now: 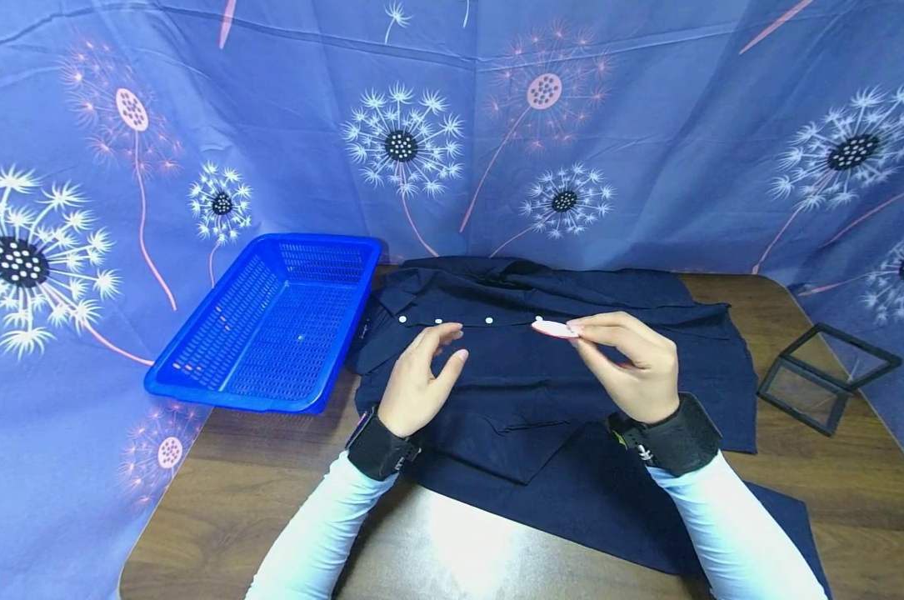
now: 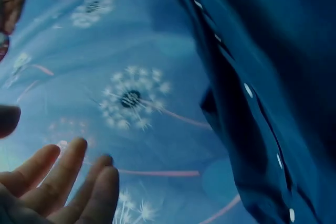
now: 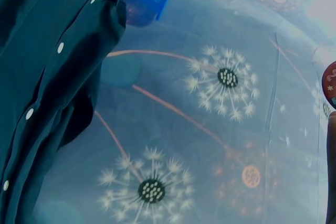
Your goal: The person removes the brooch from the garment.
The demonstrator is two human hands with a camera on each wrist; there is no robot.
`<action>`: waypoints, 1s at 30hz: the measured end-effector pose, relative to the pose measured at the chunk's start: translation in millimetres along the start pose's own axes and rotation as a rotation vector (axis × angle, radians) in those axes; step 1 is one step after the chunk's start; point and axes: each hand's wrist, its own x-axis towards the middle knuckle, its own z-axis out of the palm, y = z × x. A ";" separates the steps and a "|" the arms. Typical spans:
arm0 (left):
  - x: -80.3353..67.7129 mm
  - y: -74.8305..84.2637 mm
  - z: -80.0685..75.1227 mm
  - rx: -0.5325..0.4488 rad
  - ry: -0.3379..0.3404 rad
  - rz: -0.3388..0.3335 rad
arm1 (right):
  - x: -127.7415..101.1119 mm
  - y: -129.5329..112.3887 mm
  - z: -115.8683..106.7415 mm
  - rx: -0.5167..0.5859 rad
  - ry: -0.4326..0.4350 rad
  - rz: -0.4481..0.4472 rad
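A dark navy garment (image 1: 496,392) with a row of white buttons (image 1: 489,320) lies spread across the table, its sleeves and folds overlapping. Above its right part, my right hand (image 1: 631,362) pinches a small flat disc (image 1: 552,329) between thumb and fingers. White shows on the disc's upper side in the head view; in the right wrist view its other face is red with a pale pattern. My left hand (image 1: 422,379) hovers over the left part of the garment, fingers loosely bent and holding nothing. Its fingers (image 2: 68,182) also show in the left wrist view.
A blue perforated plastic basket (image 1: 249,400) stands at the table's left, close by the garment. On the right lies a black hinged frame (image 1: 804,367) with clear panes, partly folded up. Behind the wooden table (image 1: 272,500) hangs a blue cloth (image 1: 287,150) printed with dandelions.
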 end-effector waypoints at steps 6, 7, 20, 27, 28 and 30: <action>-5.1 -15.6 -0.7 0.242 0.000 -0.010 | 3.2 -2.9 -17.5 0.011 0.093 0.090; -5.7 -18.4 -1.0 0.257 0.001 -0.017 | 3.3 -3.5 -21.1 0.015 0.105 0.108; -17.2 -47.6 -11.4 0.421 -0.247 -0.117 | -6.3 9.2 -75.8 0.087 0.311 0.246; -24.4 -61.4 -14.5 0.490 -0.420 -0.206 | -13.1 19.6 -108.7 0.243 0.407 0.307; -24.9 -62.6 -14.7 0.498 -0.442 -0.214 | -14.3 21.8 -113.5 0.267 0.413 0.313; -25.5 -64.3 -15.1 0.505 -0.485 -0.233 | -18.2 26.9 -122.5 0.286 0.418 0.328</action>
